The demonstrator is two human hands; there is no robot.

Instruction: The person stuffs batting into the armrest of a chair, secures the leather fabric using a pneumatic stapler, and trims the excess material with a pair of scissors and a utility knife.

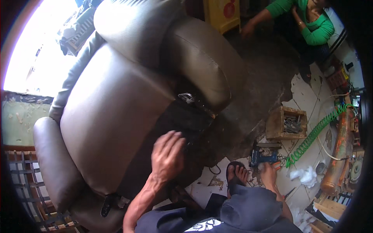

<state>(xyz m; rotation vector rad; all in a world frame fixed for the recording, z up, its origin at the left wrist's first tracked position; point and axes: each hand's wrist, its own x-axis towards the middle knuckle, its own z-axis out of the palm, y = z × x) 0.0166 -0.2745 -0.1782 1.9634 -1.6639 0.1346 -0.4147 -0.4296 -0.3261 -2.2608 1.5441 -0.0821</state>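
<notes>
My left hand (167,157) is over or on the black fabric underside (161,126) of a grey-brown padded upholstered seat (105,101), fingers slightly bent and apart, holding nothing visible. My right hand (268,174) is low beside a blue staple gun (260,155) with a coiled green hose (311,139); its fingers are smeared and I cannot tell whether they grip anything. Something with orange handles (277,165) lies just beside that hand.
A co-worker in a green sleeve (279,9) crouches at upper right, one hand (246,29) lowered. A wooden box of metal pieces (281,118), a rusty tank (338,163) and white wadding (307,176) are at right. A webbed frame (23,178) stands at far left; my sandalled foot (235,178) is below.
</notes>
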